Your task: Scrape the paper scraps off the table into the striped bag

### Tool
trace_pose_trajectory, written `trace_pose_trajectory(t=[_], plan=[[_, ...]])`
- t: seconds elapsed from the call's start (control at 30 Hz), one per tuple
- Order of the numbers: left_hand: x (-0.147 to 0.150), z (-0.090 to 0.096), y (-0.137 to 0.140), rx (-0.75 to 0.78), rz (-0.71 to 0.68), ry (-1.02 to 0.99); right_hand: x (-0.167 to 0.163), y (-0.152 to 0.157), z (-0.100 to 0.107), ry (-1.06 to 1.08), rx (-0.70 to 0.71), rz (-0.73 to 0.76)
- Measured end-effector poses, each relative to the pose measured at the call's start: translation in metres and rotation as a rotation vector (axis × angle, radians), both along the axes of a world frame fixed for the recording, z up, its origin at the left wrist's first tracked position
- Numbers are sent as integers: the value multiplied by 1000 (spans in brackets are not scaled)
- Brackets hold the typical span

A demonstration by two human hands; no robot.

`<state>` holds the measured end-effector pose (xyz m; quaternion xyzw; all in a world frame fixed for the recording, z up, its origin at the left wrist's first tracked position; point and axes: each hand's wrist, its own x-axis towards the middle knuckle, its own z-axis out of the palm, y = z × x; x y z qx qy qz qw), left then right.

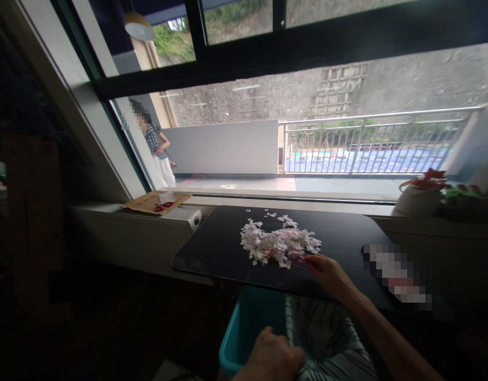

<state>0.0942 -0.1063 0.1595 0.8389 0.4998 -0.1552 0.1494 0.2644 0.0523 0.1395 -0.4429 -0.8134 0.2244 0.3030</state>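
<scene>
A loose heap of small white and pinkish paper scraps (pixel 273 241) lies on the dark tabletop (pixel 215 243). At the heap's near right edge is my right hand (pixel 323 267), its fingers pinched together. Something thin and reddish shows at its fingertips, too small to make out. My left hand (pixel 273 354) is curled low in front of me, over a teal bin (pixel 231 338) below the table edge. What that hand grips, if anything, is hidden. Beside the bin, striped fabric (pixel 295 323) covers my lap.
Red-handled scissors (pixel 163 206) rest on brown paper (pixel 136 203) on the sill at left, above a radiator (pixel 184 217). A blurred flat object (pixel 396 275) lies at the table's right. A white pot (pixel 416 201) stands on the right sill. Outside the window a person (pixel 158 143) stands.
</scene>
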Motion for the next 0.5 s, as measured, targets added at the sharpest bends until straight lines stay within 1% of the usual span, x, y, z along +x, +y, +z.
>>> trace_pose_trajectory(t=[0.13, 0.23, 0.37, 0.5], plan=[[-2, -2, -2, 27, 7, 6, -7, -2, 3, -9, -17, 29], [-4, -6, -2, 50, 5, -26, -8, -2, 5, -11, -18, 13], [-6, -15, -1, 56, -2, -27, -4, -2, 5, -16, -21, -23], [-7, -25, -1, 114, -14, -53, -1, -2, 4, -10, -27, -31]])
